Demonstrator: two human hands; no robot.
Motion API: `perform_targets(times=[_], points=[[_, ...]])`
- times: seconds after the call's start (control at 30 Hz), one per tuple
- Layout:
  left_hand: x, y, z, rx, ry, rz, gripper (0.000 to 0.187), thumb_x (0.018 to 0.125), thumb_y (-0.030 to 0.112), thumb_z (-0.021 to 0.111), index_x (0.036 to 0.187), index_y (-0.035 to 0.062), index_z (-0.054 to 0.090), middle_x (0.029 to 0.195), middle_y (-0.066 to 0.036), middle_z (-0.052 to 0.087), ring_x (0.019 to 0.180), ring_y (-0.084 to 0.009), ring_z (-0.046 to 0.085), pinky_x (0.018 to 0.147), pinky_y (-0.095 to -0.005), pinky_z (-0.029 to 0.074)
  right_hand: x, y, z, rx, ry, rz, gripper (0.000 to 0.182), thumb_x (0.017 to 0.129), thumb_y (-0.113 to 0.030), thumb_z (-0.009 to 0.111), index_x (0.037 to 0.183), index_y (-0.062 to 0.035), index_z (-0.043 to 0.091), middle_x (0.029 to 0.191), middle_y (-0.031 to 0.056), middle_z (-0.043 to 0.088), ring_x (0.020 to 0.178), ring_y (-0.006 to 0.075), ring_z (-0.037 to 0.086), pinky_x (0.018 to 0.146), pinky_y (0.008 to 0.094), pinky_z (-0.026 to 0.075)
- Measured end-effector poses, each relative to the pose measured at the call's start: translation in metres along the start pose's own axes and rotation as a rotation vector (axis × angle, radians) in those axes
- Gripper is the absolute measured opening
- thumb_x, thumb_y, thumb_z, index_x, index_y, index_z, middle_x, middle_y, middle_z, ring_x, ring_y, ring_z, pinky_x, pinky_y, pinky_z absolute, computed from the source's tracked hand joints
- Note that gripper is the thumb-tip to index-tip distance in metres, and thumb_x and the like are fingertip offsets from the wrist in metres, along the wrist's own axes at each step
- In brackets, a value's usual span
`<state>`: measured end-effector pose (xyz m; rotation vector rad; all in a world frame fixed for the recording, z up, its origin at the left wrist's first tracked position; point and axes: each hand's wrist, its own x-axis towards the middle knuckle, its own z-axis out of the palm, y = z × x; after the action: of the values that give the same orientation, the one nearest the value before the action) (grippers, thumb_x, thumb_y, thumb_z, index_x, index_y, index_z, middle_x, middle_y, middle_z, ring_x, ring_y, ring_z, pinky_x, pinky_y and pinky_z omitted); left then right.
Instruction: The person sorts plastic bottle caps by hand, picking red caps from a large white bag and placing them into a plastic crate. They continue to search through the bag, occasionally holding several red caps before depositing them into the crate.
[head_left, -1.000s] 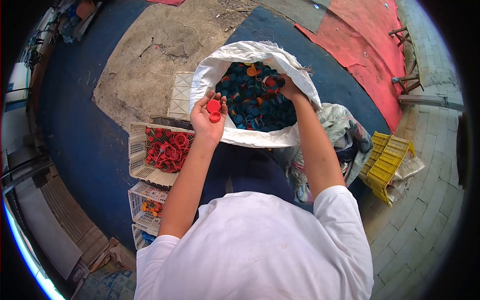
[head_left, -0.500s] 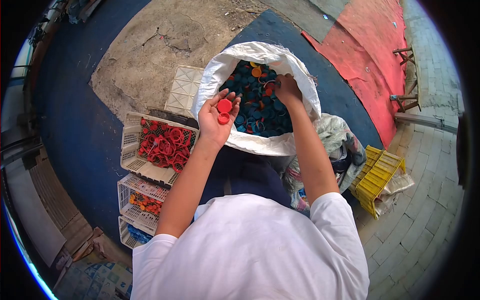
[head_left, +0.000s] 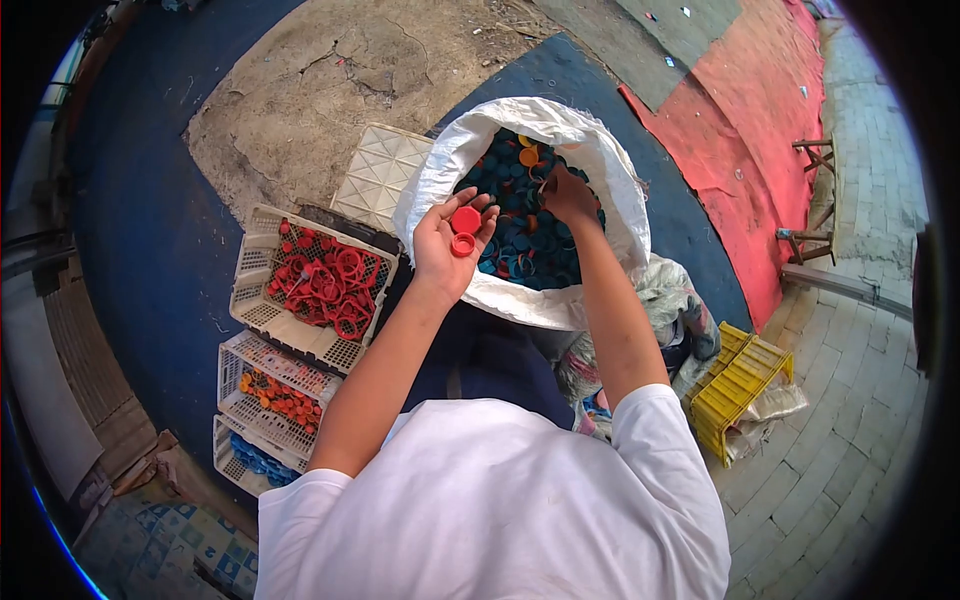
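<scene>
My left hand point(head_left: 448, 250) is held palm up over the near rim of a white sack point(head_left: 610, 185), with two red bottle caps point(head_left: 464, 230) lying in its cupped fingers. My right hand point(head_left: 567, 195) reaches down into the sack, its fingers among the mostly blue caps point(head_left: 520, 245) mixed with some orange and red ones; whether it grips a cap is hidden.
Left of me stand three white plastic crates: one with red caps and rings point(head_left: 318, 282), one with orange caps point(head_left: 270, 392), one with blue caps point(head_left: 245, 458). An overturned white crate point(head_left: 378, 172) lies beyond them. A yellow crate point(head_left: 745, 385) and crumpled cloth point(head_left: 680, 310) sit at right.
The view has shifted a little, so the sack and crates sit slightly further right. My right hand has moved a bit within the sack; my left hand still holds the two red caps.
</scene>
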<state>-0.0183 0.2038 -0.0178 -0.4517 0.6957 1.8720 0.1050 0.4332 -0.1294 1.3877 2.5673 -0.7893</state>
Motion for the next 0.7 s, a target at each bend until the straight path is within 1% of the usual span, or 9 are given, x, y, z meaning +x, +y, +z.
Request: perform_targets(times=[0.03, 0.13, 0.23, 0.43, 0.53, 0.6, 0.7], points=[[0.0, 0.0, 0.0, -0.001, 0.001, -0.001, 0.034, 0.099, 0.019, 0.049, 0.124, -0.0027, 0.056, 0.119, -0.017, 0.063, 0.11, -0.0319, 0.063, 0.094, -0.039, 0.054, 0.002, 0.002, 0.001, 0.048, -0.042, 0.005, 0.023, 0.082, -0.02, 0.073, 0.098, -0.009, 0.061, 0.103, 0.0118, 0.071, 0.101, 0.0333, 0.067, 0.086, 0.0458, 0.053], [-0.002, 0.0, 0.0, 0.008, 0.016, -0.001, 0.033, 0.099, 0.018, 0.049, 0.124, -0.0027, 0.055, 0.119, -0.018, 0.063, 0.11, -0.0319, 0.063, 0.095, -0.0388, 0.054, -0.012, 0.0, -0.004, 0.04, 0.025, -0.142, 0.016, 0.082, -0.011, 0.067, 0.094, -0.0088, 0.057, 0.094, 0.0131, 0.07, 0.095, 0.0354, 0.067, 0.079, 0.0492, 0.054], [-0.001, -0.003, 0.001, 0.027, 0.026, 0.003, 0.032, 0.099, 0.017, 0.05, 0.124, -0.0028, 0.054, 0.119, -0.018, 0.063, 0.109, -0.0319, 0.064, 0.095, -0.0386, 0.054, -0.011, 0.007, 0.014, -0.068, 0.156, -0.245, 0.015, 0.082, -0.011, 0.066, 0.094, -0.0091, 0.058, 0.091, 0.0119, 0.068, 0.093, 0.0348, 0.067, 0.076, 0.049, 0.053], [-0.002, -0.007, -0.003, 0.03, 0.013, 0.014, 0.032, 0.099, 0.016, 0.05, 0.124, -0.0031, 0.053, 0.119, -0.018, 0.063, 0.109, -0.0319, 0.064, 0.095, -0.0386, 0.055, -0.009, 0.012, 0.026, -0.095, 0.272, -0.311, 0.013, 0.083, -0.011, 0.066, 0.093, -0.0098, 0.057, 0.09, 0.0101, 0.067, 0.093, 0.0347, 0.066, 0.077, 0.0488, 0.053], [-0.002, -0.008, -0.003, 0.022, 0.018, 0.015, 0.03, 0.099, 0.016, 0.05, 0.122, -0.0026, 0.054, 0.118, -0.017, 0.063, 0.108, -0.0309, 0.065, 0.094, -0.0379, 0.055, -0.012, 0.013, 0.02, -0.042, 0.252, -0.358, 0.016, 0.083, -0.011, 0.068, 0.095, -0.0088, 0.057, 0.091, 0.0113, 0.068, 0.095, 0.0354, 0.066, 0.077, 0.0492, 0.053], [-0.003, -0.008, -0.003, 0.021, 0.024, 0.009, 0.028, 0.1, 0.016, 0.05, 0.12, -0.002, 0.056, 0.116, -0.016, 0.064, 0.106, -0.0291, 0.066, 0.093, -0.0367, 0.055, -0.016, 0.01, 0.012, -0.006, 0.241, -0.317, 0.018, 0.083, -0.012, 0.069, 0.098, -0.0076, 0.058, 0.092, 0.0122, 0.069, 0.095, 0.0366, 0.067, 0.078, 0.0492, 0.053], [-0.003, -0.011, -0.001, 0.035, 0.007, 0.012, 0.028, 0.1, 0.016, 0.05, 0.12, -0.002, 0.057, 0.116, -0.015, 0.064, 0.105, -0.0292, 0.066, 0.093, -0.0368, 0.055, -0.025, 0.005, 0.001, 0.09, 0.232, -0.222, 0.024, 0.083, -0.012, 0.071, 0.104, -0.0069, 0.06, 0.098, 0.0145, 0.071, 0.097, 0.0376, 0.067, 0.081, 0.0478, 0.054]])
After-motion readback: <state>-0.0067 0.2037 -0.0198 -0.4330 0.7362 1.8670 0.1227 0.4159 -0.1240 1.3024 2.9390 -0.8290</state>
